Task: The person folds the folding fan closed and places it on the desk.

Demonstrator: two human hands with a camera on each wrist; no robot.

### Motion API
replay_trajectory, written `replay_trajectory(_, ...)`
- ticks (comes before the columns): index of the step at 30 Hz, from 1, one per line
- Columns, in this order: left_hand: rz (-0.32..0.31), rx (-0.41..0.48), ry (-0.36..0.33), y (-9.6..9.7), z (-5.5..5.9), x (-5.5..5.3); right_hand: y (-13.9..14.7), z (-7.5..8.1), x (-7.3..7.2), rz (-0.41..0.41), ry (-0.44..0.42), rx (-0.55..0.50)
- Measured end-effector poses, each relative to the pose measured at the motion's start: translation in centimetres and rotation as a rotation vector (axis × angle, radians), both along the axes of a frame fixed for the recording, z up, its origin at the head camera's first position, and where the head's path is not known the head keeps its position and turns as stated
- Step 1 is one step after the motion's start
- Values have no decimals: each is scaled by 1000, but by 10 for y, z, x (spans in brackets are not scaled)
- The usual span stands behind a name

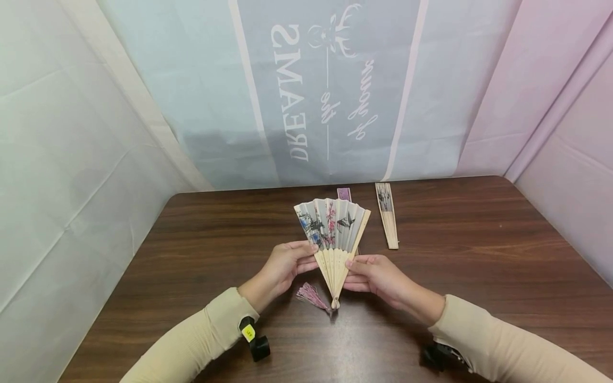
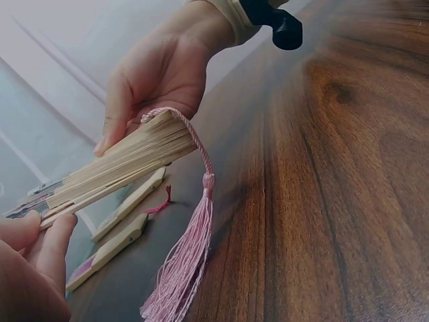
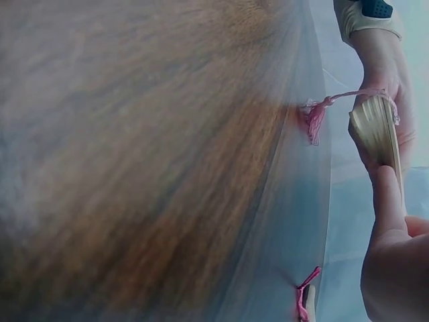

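Note:
A folding fan (image 1: 330, 226) is spread partway in front of me, its grey leaf printed with blossoms and a dark bird. My left hand (image 1: 284, 267) pinches its left edge between thumb and fingers. On the other edge, my right hand (image 1: 380, 279) grips the pale outer rib with the thumb on top. The ribs (image 2: 127, 161) lean toward the left in the left wrist view. From the pivot end at the bottom hangs a pink tassel (image 1: 312, 296) on a cord. Close to the right hand in the right wrist view, the ribs (image 3: 374, 131) appear nearly end-on.
Behind the held fan lies a folded fan with a purple leaf (image 1: 344, 193), mostly covered in the head view. Another folded fan (image 1: 388, 217) with a grey leaf lies to its right. The brown wooden table (image 1: 215, 223) ends at a hanging printed cloth (image 1: 335, 165).

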State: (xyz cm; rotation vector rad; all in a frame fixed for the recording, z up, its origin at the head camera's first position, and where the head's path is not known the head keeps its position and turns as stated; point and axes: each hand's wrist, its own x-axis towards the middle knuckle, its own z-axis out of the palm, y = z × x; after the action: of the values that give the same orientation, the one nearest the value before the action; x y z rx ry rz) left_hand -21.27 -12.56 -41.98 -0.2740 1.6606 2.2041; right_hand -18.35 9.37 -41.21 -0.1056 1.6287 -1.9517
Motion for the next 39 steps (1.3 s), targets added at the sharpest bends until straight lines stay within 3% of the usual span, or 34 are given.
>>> replay_trajectory(9, 1, 15, -9, 1, 0, 0, 2, 2, -2, 15, -12, -19)
replay_trajectory(39, -10, 27, 47, 5, -18, 8, -4, -16, 4, 27, 35, -13)
